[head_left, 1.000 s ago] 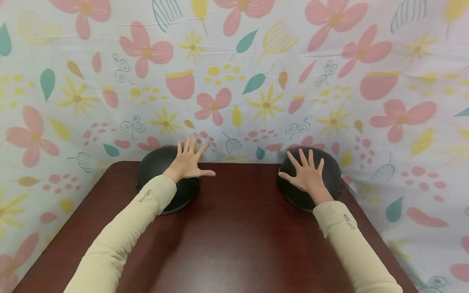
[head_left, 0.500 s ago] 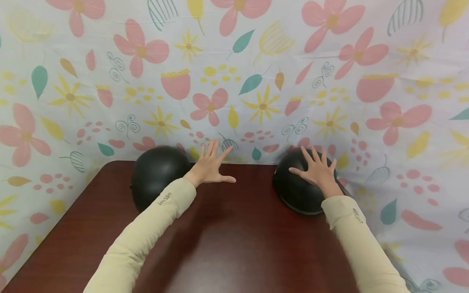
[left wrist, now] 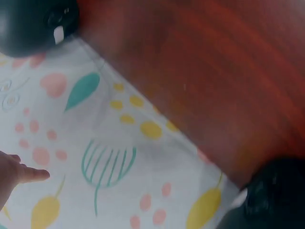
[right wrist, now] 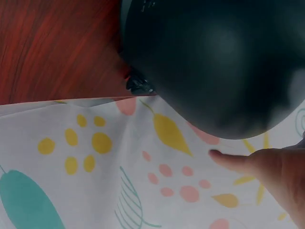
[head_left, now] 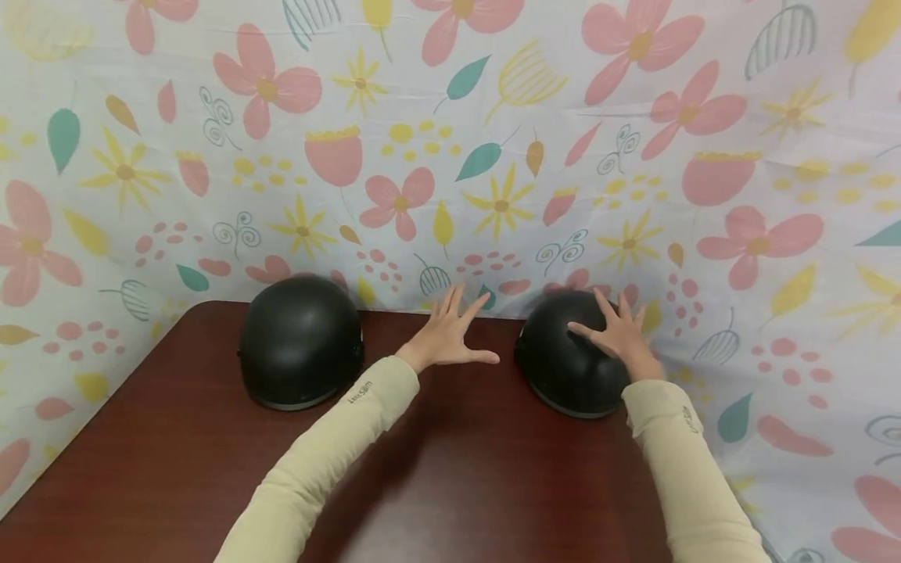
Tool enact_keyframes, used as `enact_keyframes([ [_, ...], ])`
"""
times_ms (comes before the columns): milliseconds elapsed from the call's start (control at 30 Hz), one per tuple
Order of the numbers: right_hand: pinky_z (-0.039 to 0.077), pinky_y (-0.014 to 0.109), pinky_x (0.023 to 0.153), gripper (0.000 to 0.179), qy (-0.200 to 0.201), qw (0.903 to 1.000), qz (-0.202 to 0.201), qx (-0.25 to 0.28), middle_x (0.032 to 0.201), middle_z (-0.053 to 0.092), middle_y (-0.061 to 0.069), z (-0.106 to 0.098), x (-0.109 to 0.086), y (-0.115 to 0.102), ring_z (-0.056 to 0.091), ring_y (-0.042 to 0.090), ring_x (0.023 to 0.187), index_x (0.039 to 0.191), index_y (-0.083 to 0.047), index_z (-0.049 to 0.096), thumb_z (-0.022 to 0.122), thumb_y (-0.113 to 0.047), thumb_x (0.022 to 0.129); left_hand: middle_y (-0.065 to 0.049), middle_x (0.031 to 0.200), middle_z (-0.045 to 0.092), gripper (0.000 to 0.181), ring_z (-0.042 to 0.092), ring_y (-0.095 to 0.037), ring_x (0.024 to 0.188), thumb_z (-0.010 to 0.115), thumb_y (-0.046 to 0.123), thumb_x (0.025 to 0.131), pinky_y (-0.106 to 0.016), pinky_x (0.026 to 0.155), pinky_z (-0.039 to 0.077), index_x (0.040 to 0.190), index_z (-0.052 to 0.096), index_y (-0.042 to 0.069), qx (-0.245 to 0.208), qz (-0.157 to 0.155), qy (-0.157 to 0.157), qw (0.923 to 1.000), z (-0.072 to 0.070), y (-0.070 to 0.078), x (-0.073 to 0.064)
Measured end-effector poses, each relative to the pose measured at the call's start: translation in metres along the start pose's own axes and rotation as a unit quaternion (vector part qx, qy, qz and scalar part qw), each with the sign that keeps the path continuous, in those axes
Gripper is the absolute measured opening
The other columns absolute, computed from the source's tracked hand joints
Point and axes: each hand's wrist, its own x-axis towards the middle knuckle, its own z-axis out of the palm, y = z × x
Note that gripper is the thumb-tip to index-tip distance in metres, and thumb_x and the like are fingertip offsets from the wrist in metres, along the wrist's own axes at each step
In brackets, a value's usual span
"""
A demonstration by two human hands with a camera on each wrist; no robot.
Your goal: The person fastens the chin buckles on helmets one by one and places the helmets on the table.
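Note:
Two smooth black helmets stand dome up at the back of the table. My left hand [head_left: 446, 336], fingers spread and straight, hovers in the gap between them, to the right of the left helmet [head_left: 303, 340]. Over the right-hand side of the right helmet [head_left: 570, 352] is my right hand [head_left: 619, 332], also spread, overlapping the dome in the head view. In the right wrist view, that hand's finger [right wrist: 233, 160] lies just outside the edge of the dome. One finger [left wrist: 33, 175] shows at the left edge of the left wrist view. Neither hand holds anything.
The dark red wooden table [head_left: 450, 485] runs back to a white cloth [head_left: 422, 117] printed with flowers and leaves, which hangs behind it and along its right side. The helmets stand close to that cloth.
My left hand has moved right, away from the left helmet, into the gap. My right hand has shifted slightly right over its helmet. The view has turned a little.

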Motion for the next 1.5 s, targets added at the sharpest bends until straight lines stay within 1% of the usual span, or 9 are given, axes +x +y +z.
enact_keyframes([
  [167,0.004,0.083,0.101,0.097,-0.008,0.9998,-0.006,0.017,0.158,-0.015,0.033,0.002,-0.001,0.01,-0.018,0.068,0.135,0.159,-0.018,0.003,0.052,-0.065,0.09,-0.021,0.164,-0.008,0.106,-0.004,-0.043,0.152,0.07,0.057,0.082,-0.067,0.117,0.011,0.159,0.004,0.026,-0.017,0.006,-0.009,0.9998,0.024,0.007,0.006],
  [300,0.008,0.08,0.105,0.094,-0.013,0.9997,-0.006,0.022,0.157,-0.006,0.036,0.0,-0.002,0.016,-0.004,0.068,0.138,0.158,-0.014,0.01,0.053,-0.063,0.09,-0.021,0.163,-0.008,0.107,-0.003,-0.043,0.151,0.071,0.055,0.082,-0.067,0.117,0.011,0.159,0.002,0.026,-0.032,0.016,-0.009,0.9993,0.034,0.01,0.008],
  [433,0.013,0.076,0.107,0.093,-0.012,0.9997,0.001,0.022,0.157,0.001,0.036,0.003,-0.002,0.017,0.005,0.064,0.14,0.158,-0.016,0.015,0.054,-0.064,0.089,-0.02,0.164,-0.008,0.107,-0.002,-0.042,0.152,0.071,0.055,0.082,-0.068,0.116,0.012,0.159,0.002,0.028,-0.032,0.01,-0.013,0.9994,0.037,0.009,0.009],
  [667,0.01,0.075,0.108,0.093,-0.013,0.9994,0.01,0.03,0.157,0.001,0.035,0.007,-0.004,0.02,0.004,0.06,0.141,0.158,-0.02,0.015,0.055,-0.065,0.088,-0.019,0.164,-0.005,0.106,0.0,-0.042,0.152,0.071,0.058,0.081,-0.068,0.116,0.014,0.159,0.006,0.027,-0.049,-0.005,-0.009,0.9988,0.039,0.009,0.018],
  [800,0.012,0.076,0.105,0.093,-0.007,0.9994,0.011,0.032,0.157,0.003,0.034,0.005,-0.002,0.016,0.006,0.061,0.14,0.158,-0.022,0.016,0.057,-0.065,0.087,-0.018,0.164,-0.009,0.107,-0.005,-0.041,0.152,0.07,0.059,0.081,-0.065,0.118,0.011,0.159,0.003,0.029,-0.072,-0.002,-0.012,0.9973,0.043,0.013,0.025],
  [1000,0.019,0.079,0.099,0.093,-0.025,0.9992,0.014,0.029,0.156,0.006,0.032,0.011,-0.001,0.004,0.009,0.066,0.135,0.158,-0.025,0.017,0.056,-0.068,0.085,-0.019,0.164,-0.009,0.108,-0.001,-0.045,0.151,0.072,0.057,0.081,-0.066,0.117,0.013,0.159,0.002,0.03,-0.08,-0.005,-0.021,0.9965,0.051,0.018,0.027],
  [1133,0.021,0.079,0.1,0.089,-0.025,0.9987,0.003,0.045,0.156,0.01,0.03,0.01,-0.004,0.0,0.012,0.064,0.135,0.157,-0.023,0.022,0.059,-0.064,0.086,-0.02,0.164,-0.008,0.112,0.002,-0.048,0.15,0.077,0.053,0.078,-0.067,0.117,0.014,0.159,0.003,0.029,-0.091,-0.004,-0.027,0.9954,0.054,0.021,0.03],
  [1367,0.012,0.072,0.108,0.084,-0.022,0.9956,-0.028,0.087,0.157,0.014,0.028,0.017,-0.012,-0.009,0.015,0.055,0.141,0.154,-0.018,0.031,0.065,-0.055,0.087,-0.022,0.163,-0.008,0.12,0.002,-0.05,0.149,0.083,0.05,0.072,-0.069,0.114,0.019,0.159,0.003,0.028,-0.122,-0.014,-0.034,0.9919,0.065,0.026,0.037],
  [1500,0.018,0.071,0.106,0.084,-0.032,0.9934,-0.034,0.105,0.159,0.012,0.024,0.02,-0.012,-0.021,0.014,0.053,0.14,0.153,-0.02,0.033,0.066,-0.056,0.085,-0.021,0.163,-0.009,0.12,0.0,-0.048,0.15,0.084,0.047,0.072,-0.07,0.111,0.024,0.158,0.002,0.032,-0.155,-0.019,-0.028,0.9873,0.068,0.03,0.041],
])
